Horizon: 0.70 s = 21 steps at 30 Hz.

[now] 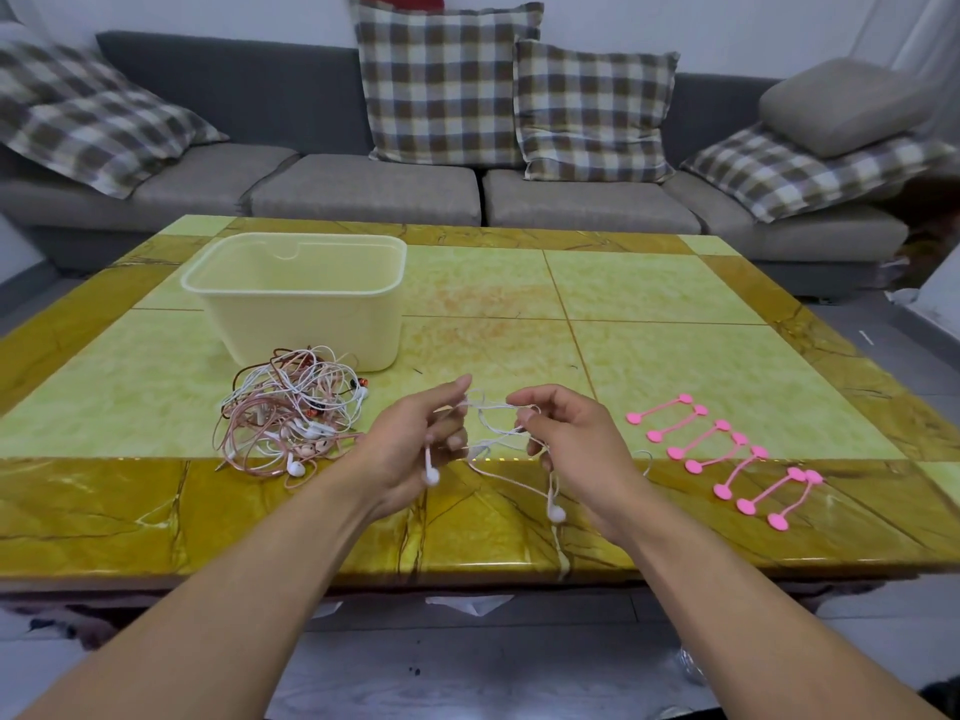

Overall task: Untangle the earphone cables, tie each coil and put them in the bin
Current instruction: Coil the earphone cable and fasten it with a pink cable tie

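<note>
Head view, from the left: a cream plastic bin [291, 304] stands on the desk [649, 304] with nothing visible inside it, open-topped and close to the work, so a finished coil has only a short way to go. Just in front of it, touching its near wall or nearly so, lies the tangled heap of earphone cables [291, 413], white and rose-pink strands knotted together with several earbuds poking out; none of that heap looks sorted yet.

Next comes the left hand [415, 439], raised over the near edge of the desk, its fingers curled and pinching one white earphone cable [493, 407], with an earbud hanging below the palm. The right hand [566, 439] faces it, thumb and fingers pinching the same cable a little further along, a second earbud dangling beneath. Held apart like this, the strand is stretched between them, probably so its loops can be seen and worked free before coiling.

To the right, well apart from the heap, seven pink silicone cable ties [722, 454] lie in a neat slanting row, laid out singly so each can be picked up without fuss.

The desk is glossy, tiled in pale green squares with an amber marbled border. Behind it runs a grey sofa [363, 189] carrying checked cushions [447, 80] and one plain grey one, against a white wall.
</note>
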Tool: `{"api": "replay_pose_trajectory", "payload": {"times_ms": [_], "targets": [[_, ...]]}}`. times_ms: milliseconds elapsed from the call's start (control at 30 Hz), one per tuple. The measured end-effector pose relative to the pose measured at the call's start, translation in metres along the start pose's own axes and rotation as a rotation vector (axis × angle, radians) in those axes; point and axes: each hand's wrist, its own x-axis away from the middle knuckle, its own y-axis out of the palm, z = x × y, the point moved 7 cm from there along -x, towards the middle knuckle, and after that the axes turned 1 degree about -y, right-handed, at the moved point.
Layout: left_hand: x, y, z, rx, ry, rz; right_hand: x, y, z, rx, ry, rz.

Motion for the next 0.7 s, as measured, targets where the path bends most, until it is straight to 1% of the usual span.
{"api": "replay_pose_trajectory", "payload": {"times_ms": [100, 200, 267, 467, 600, 700], "targets": [[-0.001, -0.007, 0.0, -0.147, 0.032, 0.023, 0.001, -0.003, -0.002, -0.024, 0.001, 0.003], [-0.004, -0.011, 0.0, -0.226, 0.042, 0.008, 0.002, -0.006, -0.008, -0.026, -0.036, 0.0], [-0.004, -0.012, 0.002, -0.255, 0.069, 0.03, 0.003, -0.008, -0.01, 0.006, -0.059, -0.014], [-0.005, -0.01, 0.009, -0.266, 0.206, 0.088, 0.004, 0.004, 0.003, 0.207, 0.016, -0.176], [-0.006, -0.014, 0.012, -0.165, 0.204, 0.089, -0.002, -0.001, 0.007, 0.443, -0.04, -0.155], [-0.006, -0.016, 0.011, -0.199, 0.173, 0.072, -0.004, -0.004, 0.009, 0.503, -0.039, -0.13]]}}
